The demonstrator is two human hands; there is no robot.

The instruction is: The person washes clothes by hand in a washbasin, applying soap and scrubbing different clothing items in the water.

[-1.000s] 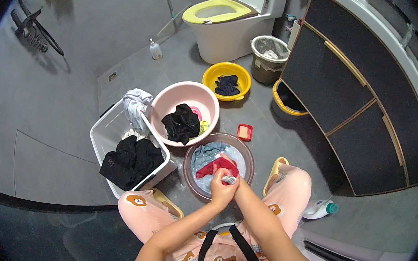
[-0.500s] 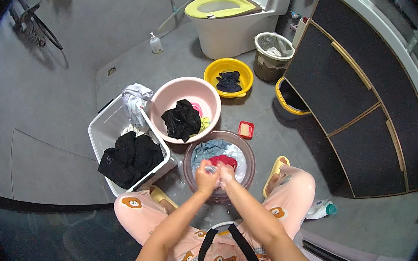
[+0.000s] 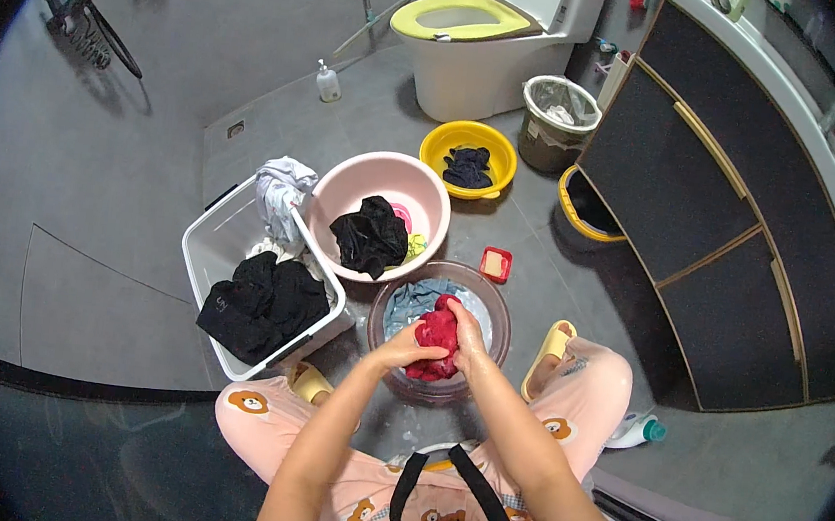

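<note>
A bunched red cloth (image 3: 437,341) is gripped between my two hands above a brownish translucent basin (image 3: 503,319). My left hand (image 3: 401,346) closes on its left side, thumb across the front. On the other side, my right hand (image 3: 471,340) presses against it, fingers partly behind the cloth. Inside the basin, a grey-blue garment (image 3: 413,302) lies in whitish, sudsy water. Just beyond the rim is a red soap dish (image 3: 495,265) with a pale bar of soap.
A pink tub (image 3: 346,168) holds black clothing. Left of it, a white laundry basket (image 3: 199,250) holds black and light garments. A yellow basin (image 3: 435,152) with dark cloth stands near the toilet (image 3: 466,74). A dark cabinet (image 3: 737,281) borders the right; a detergent bottle (image 3: 634,431) lies by my right leg.
The red cloth has come up out of the basin and is now bunched between my hands, which were lower and closer together over it. The whole view has shifted slightly.
</note>
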